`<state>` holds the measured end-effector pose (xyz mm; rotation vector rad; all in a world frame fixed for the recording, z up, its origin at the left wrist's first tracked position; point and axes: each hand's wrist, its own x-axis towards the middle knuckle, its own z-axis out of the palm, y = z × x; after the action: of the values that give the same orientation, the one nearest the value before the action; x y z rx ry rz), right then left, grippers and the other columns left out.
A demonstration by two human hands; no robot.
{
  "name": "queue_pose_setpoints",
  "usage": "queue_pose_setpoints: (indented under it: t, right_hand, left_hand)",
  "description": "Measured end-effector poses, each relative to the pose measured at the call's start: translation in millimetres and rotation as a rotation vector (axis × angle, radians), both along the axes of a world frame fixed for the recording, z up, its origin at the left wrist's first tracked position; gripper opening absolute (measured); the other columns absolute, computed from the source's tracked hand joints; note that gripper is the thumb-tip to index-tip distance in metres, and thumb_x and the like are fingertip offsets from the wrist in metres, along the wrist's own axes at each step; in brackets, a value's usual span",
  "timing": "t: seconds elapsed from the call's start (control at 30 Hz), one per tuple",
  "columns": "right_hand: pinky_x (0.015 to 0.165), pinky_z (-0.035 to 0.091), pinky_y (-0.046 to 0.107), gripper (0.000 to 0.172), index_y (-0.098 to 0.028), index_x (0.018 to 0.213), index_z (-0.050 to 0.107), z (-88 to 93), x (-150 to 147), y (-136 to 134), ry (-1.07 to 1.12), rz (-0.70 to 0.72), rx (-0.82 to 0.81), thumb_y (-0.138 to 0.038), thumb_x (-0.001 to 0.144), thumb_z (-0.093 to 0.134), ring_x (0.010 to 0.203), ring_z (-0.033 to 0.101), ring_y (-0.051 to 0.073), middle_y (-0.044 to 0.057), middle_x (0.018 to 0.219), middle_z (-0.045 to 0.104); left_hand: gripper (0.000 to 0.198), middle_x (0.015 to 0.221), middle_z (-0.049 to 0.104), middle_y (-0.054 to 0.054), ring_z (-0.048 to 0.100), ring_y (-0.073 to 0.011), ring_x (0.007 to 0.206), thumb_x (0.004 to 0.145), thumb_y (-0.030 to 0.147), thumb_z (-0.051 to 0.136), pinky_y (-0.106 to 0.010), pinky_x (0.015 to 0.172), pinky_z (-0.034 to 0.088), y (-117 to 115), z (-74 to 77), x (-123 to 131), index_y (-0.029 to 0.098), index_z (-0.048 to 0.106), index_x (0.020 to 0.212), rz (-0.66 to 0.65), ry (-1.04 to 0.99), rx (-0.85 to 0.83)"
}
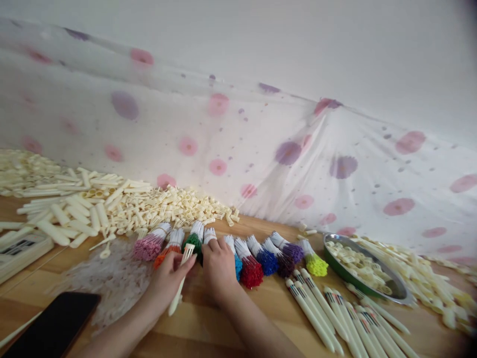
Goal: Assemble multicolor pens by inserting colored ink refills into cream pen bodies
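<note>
My left hand is closed round a cream multicolour pen barrel, its slotted end pointing up. My right hand reaches into a row of pen refill bundles, fingers bent down at a white-stemmed bundle whose coloured ends are hidden behind it. What the fingertips grip cannot be made out. Left of it lie pink refills, orange refills and green refills. On the right are light blue refills, red refills, blue refills, dark maroon refills, purple refills and yellow refills.
Several pens lie at the front right, beside a green-sided metal dish of cream parts. Cream barrels and small parts are heaped at the back left. Clear plastic pieces and a black phone lie nearer.
</note>
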<state>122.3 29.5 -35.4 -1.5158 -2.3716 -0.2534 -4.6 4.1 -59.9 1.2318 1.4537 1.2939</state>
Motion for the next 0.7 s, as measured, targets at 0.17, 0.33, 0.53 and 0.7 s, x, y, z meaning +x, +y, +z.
queue_pose_setpoints:
  t: [0.17, 0.33, 0.53, 0.7]
  right_hand:
    - [0.069, 0.039, 0.029, 0.014, -0.02, 0.076, 0.064, 8.5, 17, -28, 0.074, 0.05, 0.042, -0.014, 0.084, 0.055, 0.078, 0.053, 0.02, 0.005, 0.08, 0.063]
    - [0.068, 0.041, 0.025, 0.022, -0.018, 0.077, 0.065, 28.3, 67, -46, 0.568, 0.022, -0.017, -0.021, 0.089, 0.047, 0.073, 0.055, 0.016, 0.004, 0.078, 0.062]
    - [0.052, 0.036, 0.024, 0.033, -0.018, 0.06, 0.056, 38.9, 110, -54, 1.099, -0.03, -0.304, -0.046, 0.077, 0.057, 0.052, 0.044, 0.013, -0.002, 0.054, 0.049]
    - [0.048, 0.031, 0.023, 0.036, -0.02, 0.052, 0.049, 40.6, 104, -61, 1.16, -0.013, -0.344, -0.046, 0.074, 0.061, 0.048, 0.036, 0.011, -0.004, 0.05, 0.041]
  left_hand:
    - [0.042, 0.065, 0.066, -0.001, 0.066, -0.0242, 0.068, 0.067, 0.06, 0.06, -0.035, 0.063, 0.05, 6, -4.9, 5, 0.019, 0.052, 0.073, -0.006, 0.04, 0.055]
    - [0.031, 0.091, 0.069, -0.006, 0.067, -0.0221, 0.076, 0.071, 0.05, 0.063, -0.034, 0.071, 0.051, -19, 3.0, -2, 0.022, 0.05, 0.073, -0.058, 0.111, 0.133]
    - [0.015, 0.083, 0.07, -0.001, 0.069, -0.0187, 0.071, 0.082, 0.038, 0.053, -0.024, 0.06, 0.054, -56, -3.1, -8, 0.025, 0.05, 0.088, -0.113, 0.465, 0.29]
    - [0.028, 0.105, 0.069, -0.005, 0.068, -0.0189, 0.092, 0.088, 0.024, 0.042, -0.025, 0.078, 0.055, -69, 0.3, -9, 0.026, 0.044, 0.116, -0.155, 0.797, 0.548]
